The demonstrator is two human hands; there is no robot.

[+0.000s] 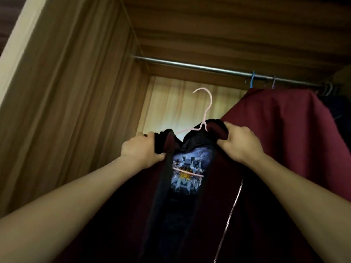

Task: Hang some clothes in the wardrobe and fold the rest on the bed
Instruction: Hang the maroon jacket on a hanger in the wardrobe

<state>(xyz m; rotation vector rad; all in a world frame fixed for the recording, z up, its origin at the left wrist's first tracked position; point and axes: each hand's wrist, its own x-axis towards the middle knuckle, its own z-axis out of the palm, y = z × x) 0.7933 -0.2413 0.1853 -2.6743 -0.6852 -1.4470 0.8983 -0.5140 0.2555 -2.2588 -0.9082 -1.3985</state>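
Observation:
I hold up a dark maroon zip jacket (256, 215) on a pink wire hanger (206, 109), below the wardrobe's metal rail (190, 65). A printed graphic shows inside the jacket's open front. My left hand (141, 149) grips the jacket's left collar and shoulder. My right hand (240, 141) grips the right collar and shoulder. The hanger's hook points up and left, free of the rail. The hanger's arms are mostly hidden inside the jacket.
A maroon garment (284, 120) hangs on the rail at right from a blue hanger (252, 78), touching the jacket I hold. More hangers and dark clothes crowd the far right. The wardrobe's wooden side wall (76, 92) stands at left, with bare rail between.

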